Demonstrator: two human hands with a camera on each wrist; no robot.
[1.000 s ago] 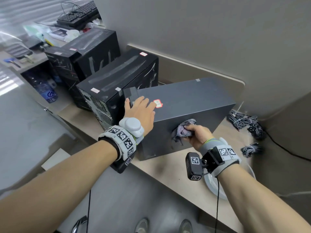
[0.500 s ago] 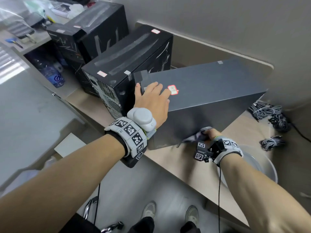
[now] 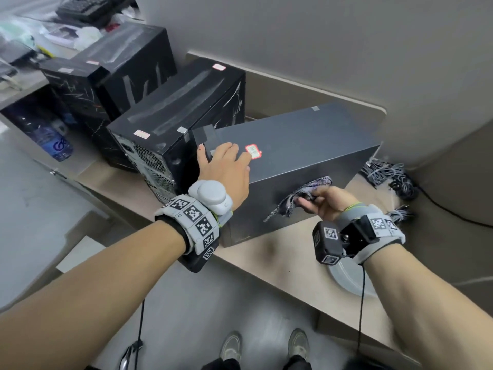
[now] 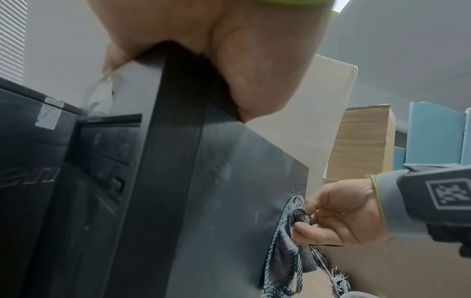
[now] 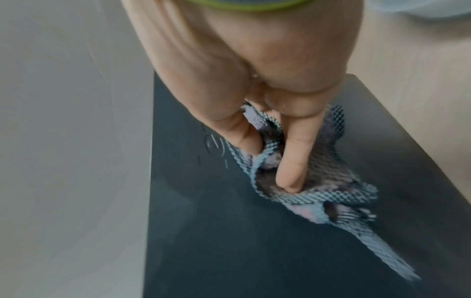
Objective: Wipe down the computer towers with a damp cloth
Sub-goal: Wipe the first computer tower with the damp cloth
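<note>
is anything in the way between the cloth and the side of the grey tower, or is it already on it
Nothing visible stands between them. The right hand grips the cloth and holds it directly against the side panel of the grey tower, while the left hand rests on its top front corner, clear of that panel.

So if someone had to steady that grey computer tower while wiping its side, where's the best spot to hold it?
Probably the top front corner, coming from above, as the left hand does now. The grey tower has broad flat faces and nothing to wrap round, so a palm on top with the thumb over the edge braces it while the cloth rubs the side panel.
</note>
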